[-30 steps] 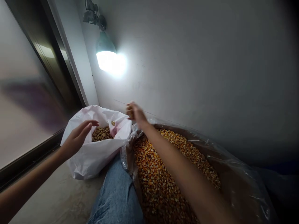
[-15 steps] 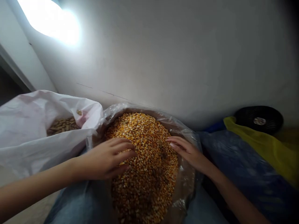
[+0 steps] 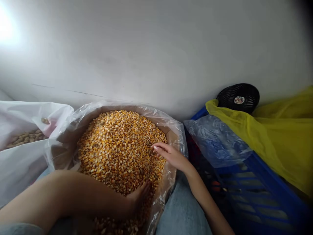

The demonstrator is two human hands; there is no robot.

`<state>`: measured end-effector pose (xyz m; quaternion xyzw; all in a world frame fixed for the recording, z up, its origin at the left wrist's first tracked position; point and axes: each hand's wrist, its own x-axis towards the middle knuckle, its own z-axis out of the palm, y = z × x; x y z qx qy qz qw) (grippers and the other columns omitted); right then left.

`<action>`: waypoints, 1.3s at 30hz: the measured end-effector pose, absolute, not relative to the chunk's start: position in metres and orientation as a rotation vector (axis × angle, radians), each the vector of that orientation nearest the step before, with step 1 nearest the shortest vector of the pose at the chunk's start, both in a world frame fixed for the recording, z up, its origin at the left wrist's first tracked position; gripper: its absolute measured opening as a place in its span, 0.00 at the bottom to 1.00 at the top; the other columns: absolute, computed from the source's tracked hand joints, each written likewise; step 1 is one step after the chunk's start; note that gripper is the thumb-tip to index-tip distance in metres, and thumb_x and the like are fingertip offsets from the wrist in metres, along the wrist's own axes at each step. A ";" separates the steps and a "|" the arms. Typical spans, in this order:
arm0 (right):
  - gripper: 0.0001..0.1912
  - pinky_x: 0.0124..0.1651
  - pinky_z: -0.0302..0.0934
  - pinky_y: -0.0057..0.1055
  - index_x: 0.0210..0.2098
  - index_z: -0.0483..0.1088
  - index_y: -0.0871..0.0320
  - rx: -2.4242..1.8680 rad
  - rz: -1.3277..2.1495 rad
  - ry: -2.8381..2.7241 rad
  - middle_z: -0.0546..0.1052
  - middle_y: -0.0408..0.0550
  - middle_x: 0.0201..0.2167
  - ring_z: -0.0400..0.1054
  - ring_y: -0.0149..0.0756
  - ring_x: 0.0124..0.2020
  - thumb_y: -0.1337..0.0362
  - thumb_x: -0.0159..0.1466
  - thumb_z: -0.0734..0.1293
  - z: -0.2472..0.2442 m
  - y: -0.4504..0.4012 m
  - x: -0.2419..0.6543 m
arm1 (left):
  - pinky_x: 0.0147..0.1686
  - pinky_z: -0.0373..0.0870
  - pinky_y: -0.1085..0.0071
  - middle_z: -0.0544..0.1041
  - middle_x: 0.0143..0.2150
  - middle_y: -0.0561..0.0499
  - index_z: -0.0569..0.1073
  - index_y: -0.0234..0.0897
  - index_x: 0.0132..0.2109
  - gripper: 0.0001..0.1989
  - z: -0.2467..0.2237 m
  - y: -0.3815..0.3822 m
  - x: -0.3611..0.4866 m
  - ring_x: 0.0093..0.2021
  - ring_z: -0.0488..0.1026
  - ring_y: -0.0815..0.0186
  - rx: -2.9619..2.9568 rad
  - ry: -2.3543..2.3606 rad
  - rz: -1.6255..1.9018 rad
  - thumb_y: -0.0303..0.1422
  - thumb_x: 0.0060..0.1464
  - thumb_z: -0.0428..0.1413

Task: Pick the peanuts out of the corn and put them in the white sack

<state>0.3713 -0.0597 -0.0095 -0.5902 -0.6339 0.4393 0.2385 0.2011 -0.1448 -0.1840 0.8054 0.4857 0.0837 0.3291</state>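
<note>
Between my knees stands a bag of dried corn kernels (image 3: 122,140), lined with clear plastic (image 3: 179,130) whose rim is folded outward. My left hand (image 3: 138,199) reaches across the near part of the kernels, in shadow and somewhat blurred, its fingers stretched toward the right. At the right side of the heap is my right hand (image 3: 168,155), with loosely bent fingers over the kernels and nothing visible held in them. A few darker bits lie among the corn near both hands.
A white sack (image 3: 24,163) with unshelled peanuts (image 3: 26,137) stands at the left. To the right are a blue plastic crate (image 3: 259,195), a clear plastic bag (image 3: 215,140), yellow mesh cloth (image 3: 274,137) and a black round fan-like grille (image 3: 249,94). Behind rises a pale wall (image 3: 146,49).
The view has turned to the right, showing more of the crate. My left hand has moved from the heap's left side toward its near right part. My right hand stays by the right side.
</note>
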 end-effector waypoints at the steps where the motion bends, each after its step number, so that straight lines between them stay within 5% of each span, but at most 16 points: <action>1: 0.17 0.39 0.57 0.33 0.40 0.68 0.52 -1.612 1.220 -1.697 0.72 0.45 0.35 0.65 0.35 0.35 0.53 0.57 0.58 -0.010 -0.060 0.373 | 0.41 0.67 0.66 0.73 0.44 0.58 0.74 0.51 0.38 0.23 -0.177 -0.135 0.204 0.49 0.65 0.64 2.035 1.217 0.253 0.24 0.34 0.51; 8: 0.16 0.34 0.57 0.29 0.39 0.69 0.54 -1.547 1.250 -1.582 0.71 0.45 0.31 0.65 0.32 0.30 0.53 0.56 0.59 -0.011 -0.061 0.373 | 0.58 0.46 0.70 0.60 0.56 0.45 0.65 0.31 0.52 0.29 -0.111 -0.033 0.225 0.60 0.46 0.68 2.984 1.031 -0.028 0.18 0.37 0.45; 14: 0.16 0.29 0.57 0.26 0.38 0.68 0.56 -1.498 1.302 -1.466 0.70 0.45 0.30 0.64 0.29 0.28 0.53 0.57 0.57 -0.008 -0.060 0.374 | 0.58 0.41 0.61 0.57 0.57 0.35 0.61 0.19 0.54 0.24 -0.064 0.039 0.206 0.59 0.50 0.55 3.259 1.267 -0.165 0.24 0.48 0.44; 21: 0.15 0.27 0.58 0.24 0.33 0.67 0.59 -1.417 1.333 -1.245 0.67 0.43 0.25 0.63 0.27 0.25 0.54 0.55 0.60 -0.004 -0.058 0.374 | 0.50 0.54 0.64 0.67 0.51 0.44 0.67 0.34 0.49 0.18 -0.035 0.067 0.175 0.52 0.60 0.60 3.198 1.132 0.060 0.24 0.51 0.43; 27: 0.15 0.29 0.58 0.25 0.32 0.66 0.60 -1.432 1.326 -1.222 0.67 0.43 0.24 0.63 0.27 0.24 0.54 0.55 0.61 -0.006 -0.056 0.376 | 0.50 0.53 0.68 0.71 0.46 0.50 0.68 0.38 0.45 0.16 -0.034 0.084 0.147 0.47 0.64 0.66 3.152 0.961 0.271 0.34 0.56 0.39; 39: 0.15 0.31 0.57 0.26 0.35 0.67 0.58 -1.398 1.324 -1.292 0.67 0.43 0.26 0.62 0.27 0.26 0.54 0.56 0.60 -0.014 -0.058 0.380 | 0.55 0.46 0.64 0.56 0.59 0.53 0.55 0.44 0.57 0.22 -0.040 0.081 0.086 0.57 0.52 0.65 2.977 1.043 0.378 0.42 0.56 0.37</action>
